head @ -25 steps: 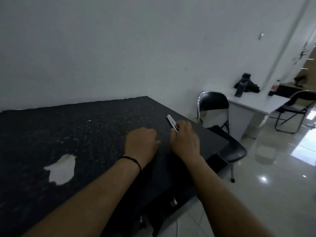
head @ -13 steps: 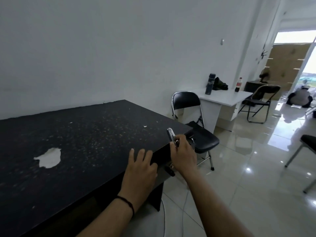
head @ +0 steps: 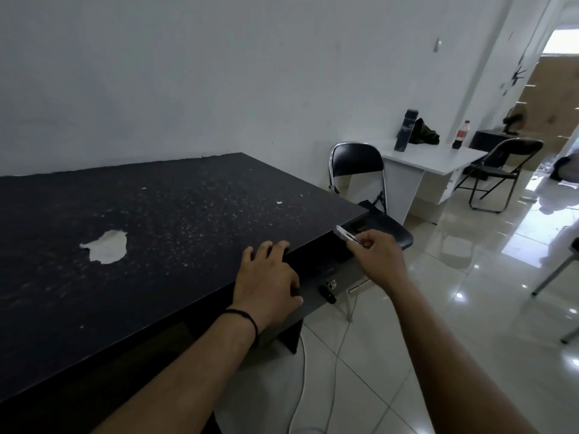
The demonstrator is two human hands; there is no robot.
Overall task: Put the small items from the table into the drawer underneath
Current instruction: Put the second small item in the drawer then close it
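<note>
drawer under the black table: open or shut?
Open, partly: the dark drawer with a keyed lock juts out past the black tabletop's front edge. Its contents cannot be seen.

The table (head: 175,214) is black, speckled white, with one pale worn patch (head: 106,251). The folding chair (head: 357,161) is black and chrome; the floor tiles (head: 470,308) glossy white.
</note>
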